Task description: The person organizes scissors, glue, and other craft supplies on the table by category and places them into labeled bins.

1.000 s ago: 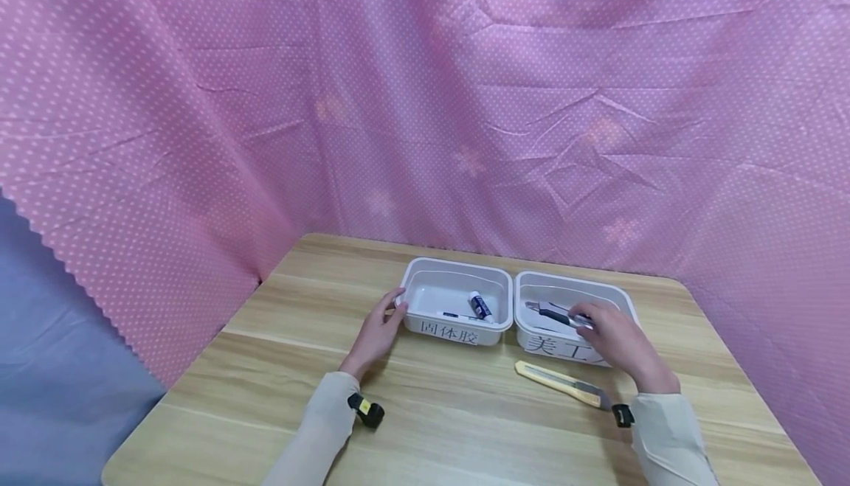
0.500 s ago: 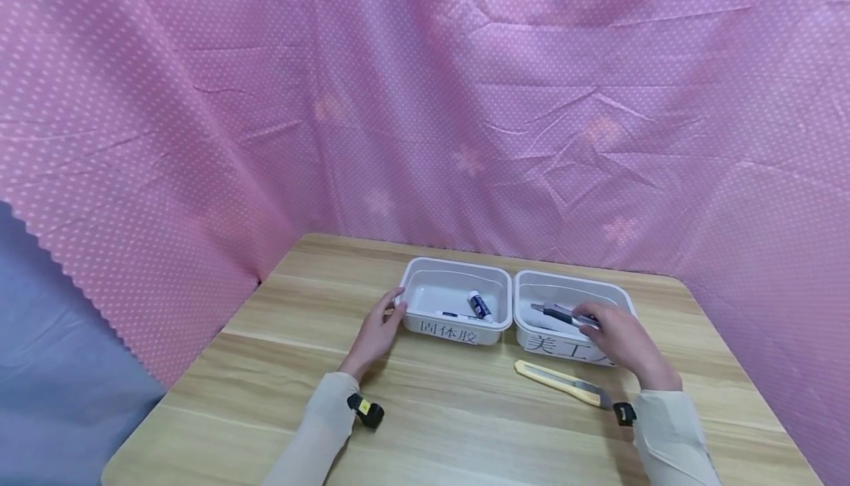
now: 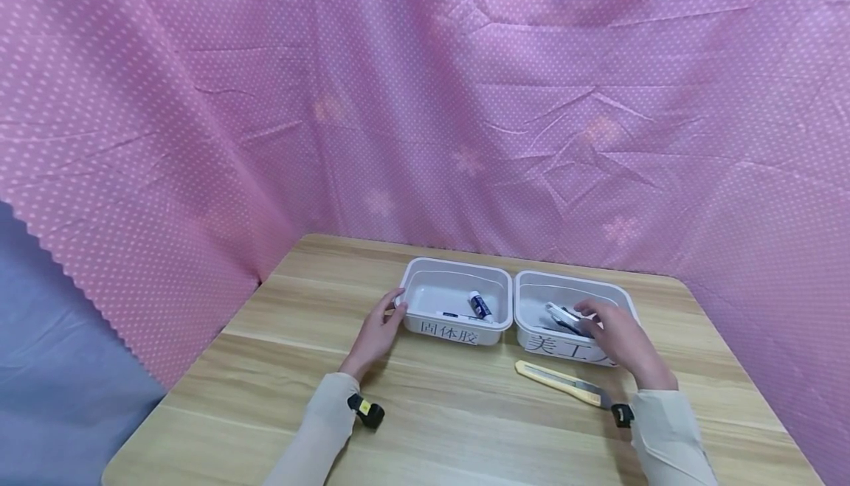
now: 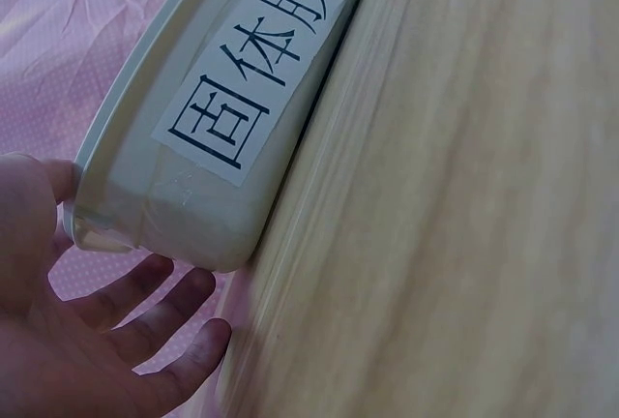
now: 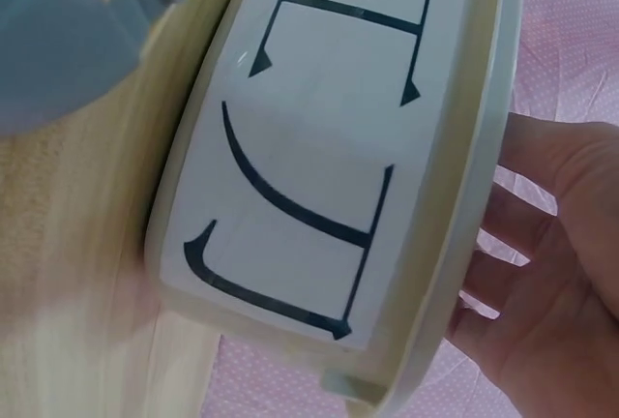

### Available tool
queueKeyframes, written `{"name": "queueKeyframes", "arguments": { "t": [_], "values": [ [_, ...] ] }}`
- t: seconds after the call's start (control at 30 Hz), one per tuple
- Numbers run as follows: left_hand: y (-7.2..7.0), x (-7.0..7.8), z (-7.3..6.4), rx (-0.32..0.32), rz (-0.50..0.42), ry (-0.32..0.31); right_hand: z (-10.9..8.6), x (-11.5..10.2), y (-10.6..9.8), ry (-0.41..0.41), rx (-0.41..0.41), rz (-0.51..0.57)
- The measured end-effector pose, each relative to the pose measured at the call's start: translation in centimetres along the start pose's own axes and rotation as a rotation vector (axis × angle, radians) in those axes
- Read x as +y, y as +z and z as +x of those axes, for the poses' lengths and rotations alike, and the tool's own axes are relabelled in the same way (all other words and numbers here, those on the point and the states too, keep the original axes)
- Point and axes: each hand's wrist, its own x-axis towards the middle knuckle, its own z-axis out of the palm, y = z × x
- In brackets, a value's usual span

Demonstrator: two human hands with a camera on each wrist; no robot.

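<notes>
My left hand (image 3: pixel 377 332) holds the left end of a white plastic box (image 3: pixel 428 298), with thumb and index finger at its rim and the other fingers spread below. That box contains a blue-and-white glue stick (image 3: pixel 480 306) and a slim pen-like white-and-blue stick (image 3: pixel 462 316). Over a second white box (image 3: pixel 578 279), my right hand (image 3: pixel 614 330) reaches in with fingers apart beside a silvery utility knife (image 3: pixel 561 313). Another dark tool lies partly under that knife, its shape unclear. In the right wrist view, the box wall (image 5: pixel 309 147) hides the fingertips.
A yellow utility knife (image 3: pixel 558 383) lies on the wooden table (image 3: pixel 465 412), in front of the right box. Both boxes stand side by side with printed labels (image 3: pixel 448 331) on their fronts. Pink dotted cloth (image 3: pixel 432 139) hangs behind the table.
The utility knives in the right box have shifted; the silvery one lies at a new angle, and my right fingers no longer close around it. My left hand has stayed in place.
</notes>
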Motion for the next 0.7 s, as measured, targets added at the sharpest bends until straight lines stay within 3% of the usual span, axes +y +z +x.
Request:
{"name": "queueKeyframes", "arguments": {
  "t": [0.5, 0.7],
  "values": [
    [-0.07, -0.26, 0.0, -0.007, -0.002, 0.01, -0.02, -0.6, -0.34, 0.051, -0.042, 0.006],
    [-0.14, -0.23, -0.02, -0.007, -0.003, 0.001, -0.01, -0.74, -0.2, -0.019, 0.001, 0.042]
  ]
}}
